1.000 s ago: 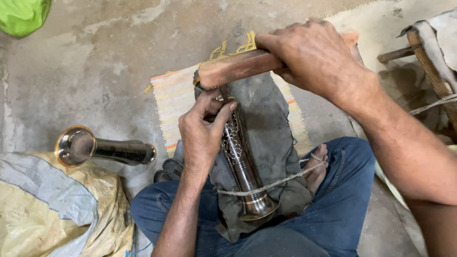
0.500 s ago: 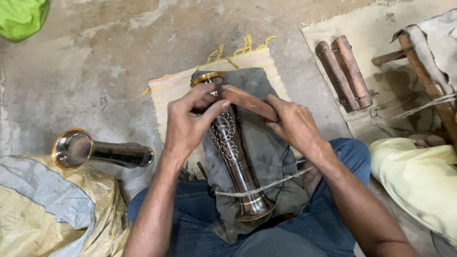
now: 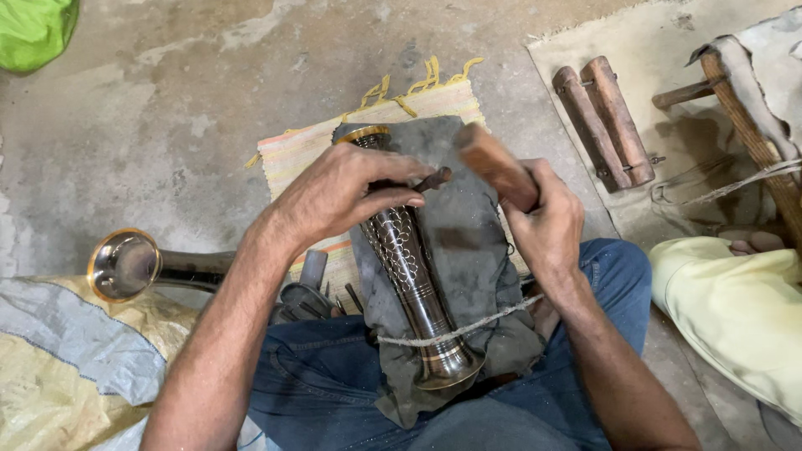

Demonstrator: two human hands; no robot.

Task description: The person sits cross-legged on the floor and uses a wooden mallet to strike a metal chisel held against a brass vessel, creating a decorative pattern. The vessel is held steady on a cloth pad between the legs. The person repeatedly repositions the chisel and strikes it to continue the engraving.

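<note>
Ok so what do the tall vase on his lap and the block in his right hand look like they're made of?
The vase looks like metal, probably brass with a dark coating: it shines, has a golden rim and a fine engraved scale pattern. The block in the right hand looks like plain wood, reddish brown and matt with a worn, rounded end.

A rough grey concrete floor (image 3: 167,108) fills the scene, stained and patchy, with paler scuffed areas toward 12 o'clock. A small striped woven mat (image 3: 301,159) with yellow tassels lies at the centre. At 2 o'clock a beige cloth sheet (image 3: 668,50) covers the floor, with two short wooden blocks (image 3: 606,121) lying side by side on it. At 3 o'clock a wooden frame (image 3: 752,134) draped with pale fabric leans in. A bright green bag (image 3: 33,29) sits at 10 o'clock. A yellow and grey sack (image 3: 58,367) lies crumpled at 8 o'clock. The light is soft and even, with faint shadows.
</note>
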